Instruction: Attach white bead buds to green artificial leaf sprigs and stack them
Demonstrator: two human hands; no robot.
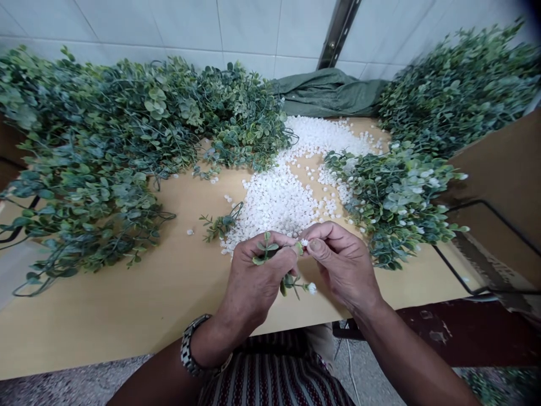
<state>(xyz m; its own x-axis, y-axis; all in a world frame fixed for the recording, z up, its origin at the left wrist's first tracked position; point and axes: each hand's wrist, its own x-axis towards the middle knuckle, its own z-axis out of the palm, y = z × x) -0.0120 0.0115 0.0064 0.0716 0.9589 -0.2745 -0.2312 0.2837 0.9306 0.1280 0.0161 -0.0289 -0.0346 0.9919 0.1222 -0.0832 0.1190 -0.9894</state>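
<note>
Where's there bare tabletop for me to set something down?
The widest free patch of tabletop lies between the left greenery and the near edge, left of the left hand. A smaller one separates that greenery from the white pieces, left of a loose sprig. Crowded: the back and centre.

A pale tiled wall (186, 25) backs the tan table (105, 310)

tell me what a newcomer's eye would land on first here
The heap of small white pieces would probably stand out first, bright across the middle of the table. Dense green foliage flanks it on both sides, with white-tipped sprigs at the right. Toward the near edge, the left grip holds a leafy sprig while the right grip pinches a tiny white piece.
</note>
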